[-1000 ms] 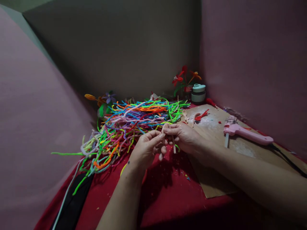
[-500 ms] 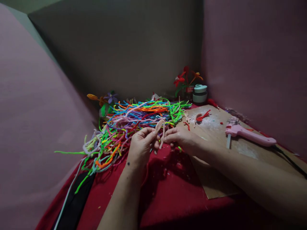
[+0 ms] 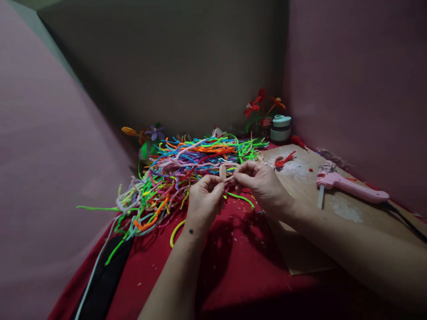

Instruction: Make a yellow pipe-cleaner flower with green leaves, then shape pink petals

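Pink loop: a pale pink pipe cleaner (image 3: 229, 170) bent into a small loop, held just above the red-covered desk (image 3: 233, 275), in front of the pile.
Left hand: the left hand (image 3: 203, 202) pinches the loop's left side between thumb and fingertips.
Right hand: the right hand (image 3: 263, 183) pinches the loop's right side; the two hands are close together, both clamped on the same piece.
Pile: a heap of pipe cleaners (image 3: 187, 169) in green, orange, blue, pink and purple, lying just beyond the hands; too many and too tangled to count.
Loose pieces: one green strand (image 3: 240, 197) under the hands and one yellow curved strand (image 3: 175, 232) near the left wrist.
Board: one brown cardboard sheet (image 3: 300, 249) on the right, dusted with white residue and red scraps.
Glue gun: one pink glue gun (image 3: 350, 186) lying on the board, well apart from the hands, its dark cord trailing right.
Back corner: one small pale green container (image 3: 280, 128) and two clusters of finished flowers, red and orange (image 3: 262, 106) and orange and purple (image 3: 145, 133).
Risk: I judge the loop could spring open if either pinch slackens, since the wire is bent under tension.
Risk: a forearm sweeping right could knock the glue gun, whose tip may be hot.
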The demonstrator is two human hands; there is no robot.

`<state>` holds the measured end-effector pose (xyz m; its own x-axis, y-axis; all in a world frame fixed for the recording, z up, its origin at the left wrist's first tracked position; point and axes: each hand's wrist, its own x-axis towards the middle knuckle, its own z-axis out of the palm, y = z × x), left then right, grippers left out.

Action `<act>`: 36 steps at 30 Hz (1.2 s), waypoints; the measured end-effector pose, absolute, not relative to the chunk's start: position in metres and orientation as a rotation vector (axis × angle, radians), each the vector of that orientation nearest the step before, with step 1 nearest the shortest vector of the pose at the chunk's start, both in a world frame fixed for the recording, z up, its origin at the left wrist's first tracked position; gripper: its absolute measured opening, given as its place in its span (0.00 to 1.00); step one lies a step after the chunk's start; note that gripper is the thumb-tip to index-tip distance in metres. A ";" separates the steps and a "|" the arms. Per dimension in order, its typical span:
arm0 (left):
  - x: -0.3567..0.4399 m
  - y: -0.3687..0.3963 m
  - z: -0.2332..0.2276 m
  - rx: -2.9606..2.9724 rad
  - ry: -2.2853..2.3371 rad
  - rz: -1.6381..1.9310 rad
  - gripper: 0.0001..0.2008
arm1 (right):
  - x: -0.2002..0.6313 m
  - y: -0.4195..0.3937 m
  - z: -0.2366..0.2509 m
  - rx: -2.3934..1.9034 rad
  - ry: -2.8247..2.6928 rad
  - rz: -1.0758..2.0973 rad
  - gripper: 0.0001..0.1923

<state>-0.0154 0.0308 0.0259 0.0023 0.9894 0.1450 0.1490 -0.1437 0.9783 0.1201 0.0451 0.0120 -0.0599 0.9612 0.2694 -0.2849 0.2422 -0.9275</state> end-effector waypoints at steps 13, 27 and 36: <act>-0.013 0.034 0.010 1.826 1.470 1.280 0.05 | 0.119 0.041 0.006 -0.931 -1.512 0.612 0.04; -0.015 0.032 0.008 1.822 1.377 1.298 0.07 | 0.120 0.045 0.012 -0.851 -1.211 1.279 0.05; -0.009 0.029 0.020 1.495 1.180 1.279 0.08 | 0.119 0.050 0.006 -0.810 -1.199 1.384 0.05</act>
<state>-0.0088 0.0286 0.0202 0.0439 0.9749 0.2184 0.1391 -0.2225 0.9650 0.1193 0.0498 0.0065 -0.1861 0.9715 0.1469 -0.2843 0.0899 -0.9545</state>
